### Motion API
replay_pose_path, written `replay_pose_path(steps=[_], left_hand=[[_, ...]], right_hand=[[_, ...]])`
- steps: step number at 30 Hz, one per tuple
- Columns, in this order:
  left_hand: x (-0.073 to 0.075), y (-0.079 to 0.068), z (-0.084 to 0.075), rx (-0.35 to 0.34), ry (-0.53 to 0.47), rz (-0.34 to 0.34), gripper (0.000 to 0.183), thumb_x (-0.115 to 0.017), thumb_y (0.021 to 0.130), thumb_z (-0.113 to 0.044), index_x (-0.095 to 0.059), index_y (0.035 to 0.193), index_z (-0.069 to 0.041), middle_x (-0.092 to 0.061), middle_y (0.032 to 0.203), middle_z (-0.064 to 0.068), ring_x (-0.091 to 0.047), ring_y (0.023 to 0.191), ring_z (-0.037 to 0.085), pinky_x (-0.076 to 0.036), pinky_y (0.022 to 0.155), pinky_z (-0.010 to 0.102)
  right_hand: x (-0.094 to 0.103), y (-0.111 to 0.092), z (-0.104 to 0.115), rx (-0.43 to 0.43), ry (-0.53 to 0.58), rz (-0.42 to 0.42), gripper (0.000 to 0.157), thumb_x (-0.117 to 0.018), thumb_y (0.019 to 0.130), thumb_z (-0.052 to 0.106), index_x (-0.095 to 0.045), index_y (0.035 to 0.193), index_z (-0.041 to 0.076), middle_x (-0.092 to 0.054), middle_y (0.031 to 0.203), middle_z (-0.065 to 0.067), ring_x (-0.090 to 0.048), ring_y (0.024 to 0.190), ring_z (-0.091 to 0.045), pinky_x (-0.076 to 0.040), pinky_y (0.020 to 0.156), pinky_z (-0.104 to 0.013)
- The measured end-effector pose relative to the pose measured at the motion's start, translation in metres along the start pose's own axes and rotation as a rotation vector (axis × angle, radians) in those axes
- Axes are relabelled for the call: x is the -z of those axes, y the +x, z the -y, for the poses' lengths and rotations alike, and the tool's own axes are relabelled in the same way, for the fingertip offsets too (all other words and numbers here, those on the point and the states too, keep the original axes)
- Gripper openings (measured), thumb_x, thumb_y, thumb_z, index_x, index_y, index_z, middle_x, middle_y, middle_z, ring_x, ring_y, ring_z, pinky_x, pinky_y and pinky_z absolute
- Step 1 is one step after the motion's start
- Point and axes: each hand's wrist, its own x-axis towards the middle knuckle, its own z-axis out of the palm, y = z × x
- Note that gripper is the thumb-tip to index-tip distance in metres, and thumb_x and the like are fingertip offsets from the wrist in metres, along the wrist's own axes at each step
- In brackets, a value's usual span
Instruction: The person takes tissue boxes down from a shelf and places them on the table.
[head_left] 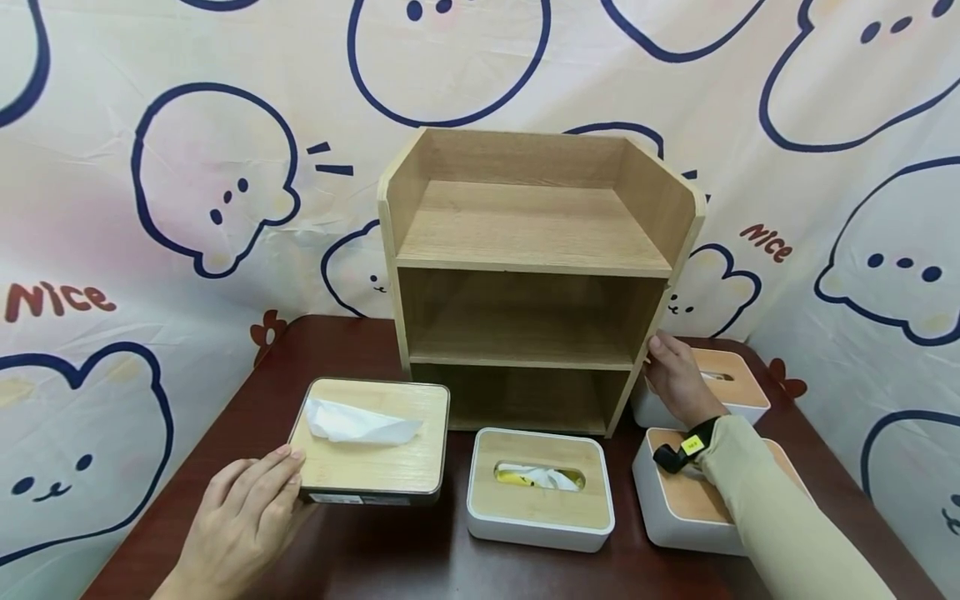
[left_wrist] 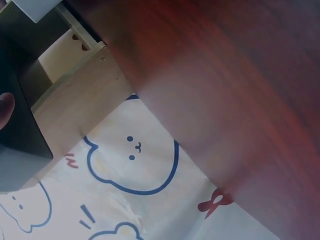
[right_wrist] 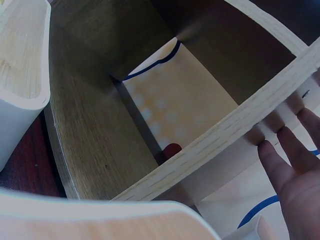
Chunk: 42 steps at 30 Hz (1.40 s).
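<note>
You work at a dark red-brown wooden table (head_left: 390,558) with a smooth, slightly shiny top; behind it hangs a cream cloth (head_left: 112,208) printed with blue bear outlines. Your left hand (head_left: 240,521) grips the near left corner of a dark tissue box (head_left: 371,446) with a pale wood lid, which lies in front of the shelf, at its left. Your right hand (head_left: 675,375) has straight fingers (right_wrist: 290,155) pressed flat against the right wall of the light wooden shelf (head_left: 532,275). Three white boxes (head_left: 540,487) with rounded corners stand nearby.
</note>
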Motion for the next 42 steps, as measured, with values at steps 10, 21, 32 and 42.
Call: replay_pose_path(steps=[10,21,32,42], left_hand=[[-0.002,-0.007,-0.001,-0.003,-0.021,0.019,0.044,-0.035,0.108,-0.029,-0.059,0.091,0.004,-0.065,0.108,0.024,-0.062,0.092,0.038,-0.041,0.074,0.051],[-0.001,-0.015,-0.003,0.002,-0.049,0.085,0.047,-0.032,0.108,-0.03,-0.06,0.091,0.003,-0.065,0.11,0.024,-0.061,0.095,0.038,-0.04,0.077,0.052],[0.002,-0.02,0.003,-0.026,-0.082,0.157,0.043,-0.029,0.109,-0.021,-0.058,0.089,0.002,-0.064,0.112,0.023,-0.06,0.099,0.038,-0.039,0.081,0.051],[0.002,-0.026,0.007,-0.049,-0.103,0.238,0.044,-0.028,0.109,-0.024,-0.06,0.094,0.001,-0.063,0.115,0.023,-0.059,0.104,0.038,-0.04,0.082,0.052]], right_hand=[[0.001,0.0,0.001,-0.007,-0.03,-0.006,0.053,-0.045,0.105,0.029,-0.034,0.152,0.007,-0.04,0.146,-0.005,-0.037,0.133,-0.019,-0.039,0.1,-0.026],[0.001,-0.004,-0.002,0.001,-0.038,-0.006,0.048,-0.042,0.106,0.028,-0.04,0.149,0.009,-0.043,0.144,-0.004,-0.041,0.129,-0.019,-0.04,0.099,-0.027],[0.001,-0.001,-0.001,-0.003,-0.021,0.003,0.047,-0.043,0.106,0.028,-0.041,0.149,0.009,-0.04,0.147,-0.004,-0.039,0.131,-0.02,-0.039,0.1,-0.027],[0.0,0.001,0.003,-0.003,-0.012,0.005,0.047,-0.042,0.106,0.027,-0.041,0.149,0.009,-0.043,0.145,-0.003,-0.04,0.131,-0.019,-0.038,0.1,-0.026]])
